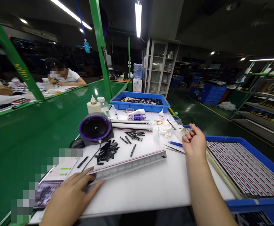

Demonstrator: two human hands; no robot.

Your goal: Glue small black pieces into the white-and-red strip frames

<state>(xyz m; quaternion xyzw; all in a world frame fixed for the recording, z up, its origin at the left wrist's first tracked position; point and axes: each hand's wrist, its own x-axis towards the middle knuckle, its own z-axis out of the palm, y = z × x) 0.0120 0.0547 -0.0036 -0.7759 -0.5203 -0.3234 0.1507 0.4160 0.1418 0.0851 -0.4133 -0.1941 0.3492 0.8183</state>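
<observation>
My left hand (73, 191) grips the near left end of a long white plastic strip (129, 164) with a red line along its edge, thumb on the near side and fingers over the far side. The strip lies slantwise on the white tabletop, its hollow ribbed side showing. Raised over the table's right side, my right hand (194, 140) is closed in a pinch. A thin dark line shows just left of its fingers; what the pinch holds is too small to make out. Below it lie a blue pen (175, 143) and tweezers (174, 148). Small black pieces (108, 151) lie heaped beyond the strip.
A round purple-rimmed fan (95, 127) stands at the left, bottles behind it. Two more strips (132, 126) lie farther back. A blue tray of black parts (139, 107) is at the far end; a blue crate of strips (242, 163) stands right. Another person (66, 77) sits beyond the green partition.
</observation>
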